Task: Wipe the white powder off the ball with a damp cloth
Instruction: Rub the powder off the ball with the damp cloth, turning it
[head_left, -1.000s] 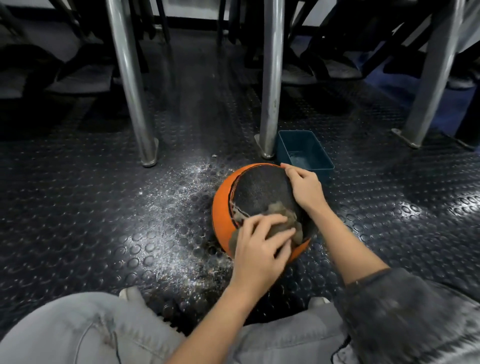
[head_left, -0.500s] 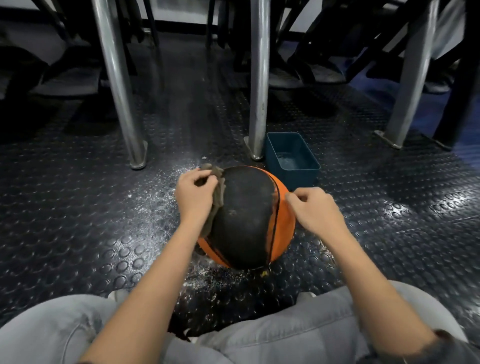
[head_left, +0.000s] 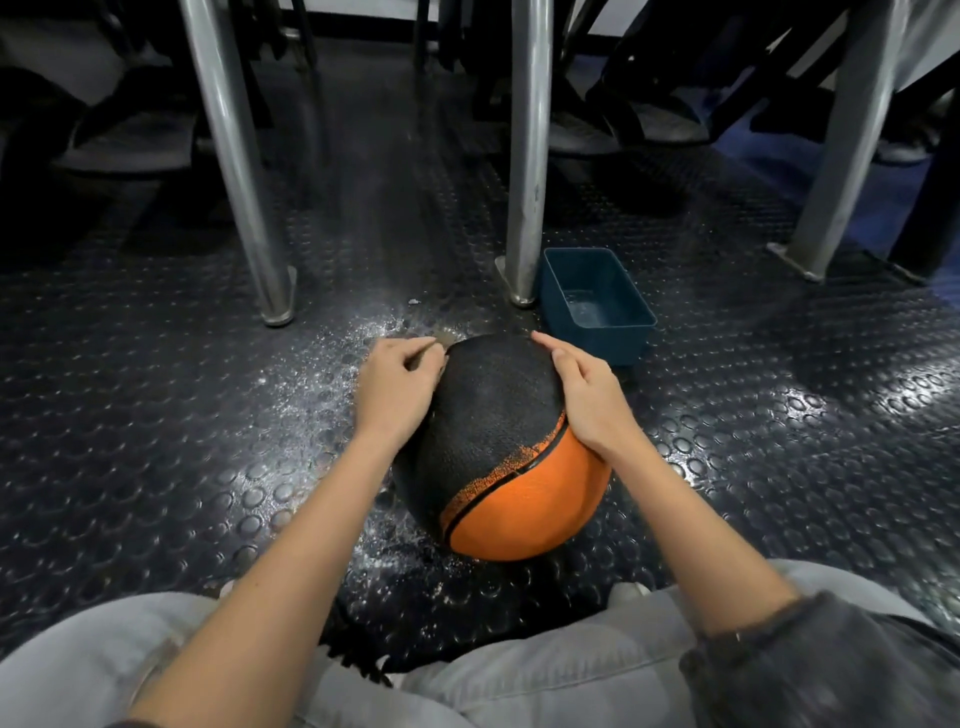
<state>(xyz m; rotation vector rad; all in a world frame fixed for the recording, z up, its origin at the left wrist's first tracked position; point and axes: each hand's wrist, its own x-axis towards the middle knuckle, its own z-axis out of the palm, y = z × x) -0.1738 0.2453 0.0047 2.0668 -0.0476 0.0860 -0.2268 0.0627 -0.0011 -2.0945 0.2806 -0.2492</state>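
Both hands are set against the ball (head_left: 498, 447), which is rested on the studded floor (head_left: 156, 441) in front of the knees. The left hand (head_left: 397, 397) is clenched at its left side, with a scrap of cloth (head_left: 444, 344) just seen at the fingertips. The right hand (head_left: 587, 400) is laid, fingers relaxed, over its upper right. White powder (head_left: 332, 358) is scattered leftward, and a blue tub (head_left: 602, 343) is placed just behind.

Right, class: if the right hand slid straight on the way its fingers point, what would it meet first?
Past the ball's top, the right hand would probably meet the metal post's foot, left of the blue tub; depth is unclear.
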